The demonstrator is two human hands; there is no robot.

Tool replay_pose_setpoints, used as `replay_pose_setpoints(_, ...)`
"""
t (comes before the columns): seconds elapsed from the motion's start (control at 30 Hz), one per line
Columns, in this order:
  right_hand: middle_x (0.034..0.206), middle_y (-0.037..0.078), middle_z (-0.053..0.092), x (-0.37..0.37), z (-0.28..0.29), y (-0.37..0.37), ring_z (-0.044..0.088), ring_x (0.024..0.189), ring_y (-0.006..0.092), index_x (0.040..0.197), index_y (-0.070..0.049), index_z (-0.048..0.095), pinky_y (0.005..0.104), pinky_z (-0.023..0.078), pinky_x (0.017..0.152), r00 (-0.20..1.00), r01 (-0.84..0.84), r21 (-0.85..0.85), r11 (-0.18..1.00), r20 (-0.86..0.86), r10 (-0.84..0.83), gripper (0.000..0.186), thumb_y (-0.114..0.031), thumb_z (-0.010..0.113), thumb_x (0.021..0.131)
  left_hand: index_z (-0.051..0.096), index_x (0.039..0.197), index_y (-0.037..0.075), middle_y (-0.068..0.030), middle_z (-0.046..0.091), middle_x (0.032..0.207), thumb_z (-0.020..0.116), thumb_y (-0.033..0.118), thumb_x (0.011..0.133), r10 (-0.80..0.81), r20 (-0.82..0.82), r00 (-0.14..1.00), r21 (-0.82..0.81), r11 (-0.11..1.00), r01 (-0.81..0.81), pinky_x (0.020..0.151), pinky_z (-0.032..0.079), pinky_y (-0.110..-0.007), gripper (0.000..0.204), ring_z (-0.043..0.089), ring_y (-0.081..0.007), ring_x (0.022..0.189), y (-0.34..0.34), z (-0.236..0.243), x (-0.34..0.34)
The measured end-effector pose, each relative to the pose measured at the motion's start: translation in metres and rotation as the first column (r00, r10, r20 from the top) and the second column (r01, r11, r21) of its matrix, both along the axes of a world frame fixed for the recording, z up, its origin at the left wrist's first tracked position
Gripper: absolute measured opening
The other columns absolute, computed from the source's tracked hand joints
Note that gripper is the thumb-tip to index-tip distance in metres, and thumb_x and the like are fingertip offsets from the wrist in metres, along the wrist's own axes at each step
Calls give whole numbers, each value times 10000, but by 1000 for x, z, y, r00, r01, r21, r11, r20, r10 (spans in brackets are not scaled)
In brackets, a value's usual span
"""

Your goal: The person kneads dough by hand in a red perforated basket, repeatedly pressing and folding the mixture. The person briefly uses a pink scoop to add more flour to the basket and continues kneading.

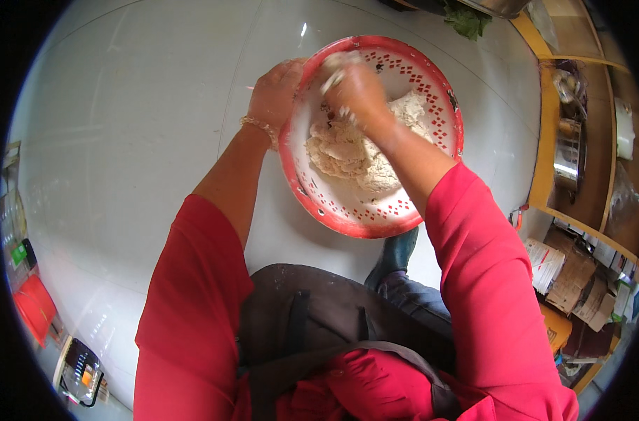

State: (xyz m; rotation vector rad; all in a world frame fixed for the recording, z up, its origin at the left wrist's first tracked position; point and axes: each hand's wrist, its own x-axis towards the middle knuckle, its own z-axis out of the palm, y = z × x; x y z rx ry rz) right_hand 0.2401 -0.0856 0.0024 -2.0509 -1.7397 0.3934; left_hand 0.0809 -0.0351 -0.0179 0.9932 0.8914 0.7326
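A large white enamel basin [376,223] with a red rim and small red diamond patterns stands in front of me. Inside it lies a rough, lumpy mass of pale dough [347,151], with dry flour about it. My left hand [276,91] grips the basin's rim on the left side; its fingertips are hidden behind the edge. Above the dough, toward the far left of the basin, is my right hand [354,88], blurred by motion. Bits of dough cling to its fingers and knuckles, and how they are bent is unclear.
A pale tiled floor [137,140] surrounds the basin. On the right stands a yellow-framed shelf [546,133] with a metal pot [567,154] and stacked papers and boxes. Green leaves [467,21] lie at the far right. A red object [35,309] sits at the left edge.
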Motion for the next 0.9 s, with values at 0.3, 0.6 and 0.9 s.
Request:
replay_pose_setpoints(0.3,1144,132,652,-21,-3,-23,667,963,322,1079,-163,698,432,536,833,922,-266,-502,823,118,370,269,-234,620,831,645,1212,24,-62,684,1077,533,280,998,22,30,999,-57,998,-20,880,512,-293,352,632,-146,950,-3,-1,2)
replay_pose_setpoints(0.6,1144,128,684,130,-2,-21,665,993,285,1206,-134,646,409,527,864,970,224,-612,758,67,-233,392,-337,626,872,663,1212,50,-52,709,997,551,304,974,25,-185,982,167,986,7,794,512,-276,365,630,-121,840,-8,9,8)
replay_pose_setpoints(0.9,867,180,709,-23,5,-2,686,808,376,878,-92,737,424,553,727,940,-189,-650,736,97,328,352,-341,756,630,649,1230,41,-106,699,1118,529,297,973,12,-224,974,265,963,49,917,485,-298,381,645,-182,1004,-6,9,9)
